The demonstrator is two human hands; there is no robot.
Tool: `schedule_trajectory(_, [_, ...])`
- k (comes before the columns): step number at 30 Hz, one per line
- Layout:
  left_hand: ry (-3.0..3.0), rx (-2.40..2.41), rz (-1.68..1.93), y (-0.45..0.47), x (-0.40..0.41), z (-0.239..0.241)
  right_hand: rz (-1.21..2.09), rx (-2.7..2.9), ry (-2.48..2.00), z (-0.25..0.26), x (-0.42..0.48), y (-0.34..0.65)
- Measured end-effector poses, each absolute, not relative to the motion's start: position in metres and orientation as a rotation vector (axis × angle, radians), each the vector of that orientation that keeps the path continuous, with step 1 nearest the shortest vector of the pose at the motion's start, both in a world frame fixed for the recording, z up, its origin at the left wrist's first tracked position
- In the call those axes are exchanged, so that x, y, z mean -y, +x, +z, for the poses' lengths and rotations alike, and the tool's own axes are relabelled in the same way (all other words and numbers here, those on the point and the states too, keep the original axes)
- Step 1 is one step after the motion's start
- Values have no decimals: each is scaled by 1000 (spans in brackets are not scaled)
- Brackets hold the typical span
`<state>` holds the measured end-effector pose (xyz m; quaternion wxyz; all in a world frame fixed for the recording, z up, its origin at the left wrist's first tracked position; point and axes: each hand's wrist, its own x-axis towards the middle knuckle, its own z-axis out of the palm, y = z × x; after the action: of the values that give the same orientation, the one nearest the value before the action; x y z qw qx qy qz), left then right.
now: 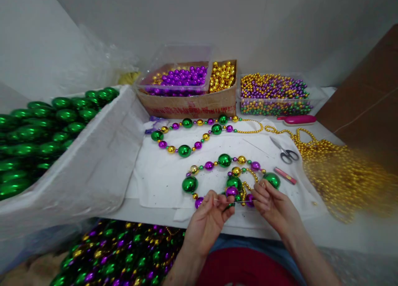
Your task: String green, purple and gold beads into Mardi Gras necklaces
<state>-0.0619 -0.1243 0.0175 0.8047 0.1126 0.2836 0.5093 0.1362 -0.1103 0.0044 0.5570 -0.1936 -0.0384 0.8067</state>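
Observation:
My left hand is pinched on one end of a thin pale thread. The other end runs into the closed fingertips of my right hand, so it stretches nearly level between them. Just behind the thread lies a bead necklace of large green, purple and gold balls, with a loop of small gold beads. Its lower beads are partly hidden by my fingers. A second bead necklace of the same kind rests farther back on the white cloth. Whether the thread joins the nearer necklace is unclear.
Scissors, a red lighter and a pink tool lie at right, beside heaped gold bead strings. Bead-filled boxes and a clear bin line the back. A white box of green balls stands left.

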Motion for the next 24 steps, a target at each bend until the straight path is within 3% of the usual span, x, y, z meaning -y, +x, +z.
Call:
schedule_trajectory(5, [304, -713, 1003, -58, 137, 8, 1832, 400, -716, 6, 118, 139])
schedule_trajectory(14, [1002, -1292, 629, -50, 157, -1, 1704, 1134, -1128, 30, 132, 124])
schedule_trajectory(20, [971, -1051, 349, -57, 163, 18, 1680, 1343, -1112, 63, 151, 113])
schedule_trajectory(24, [989, -971, 273, -68, 160, 56, 1311, 1629, -1241, 96, 163, 117])
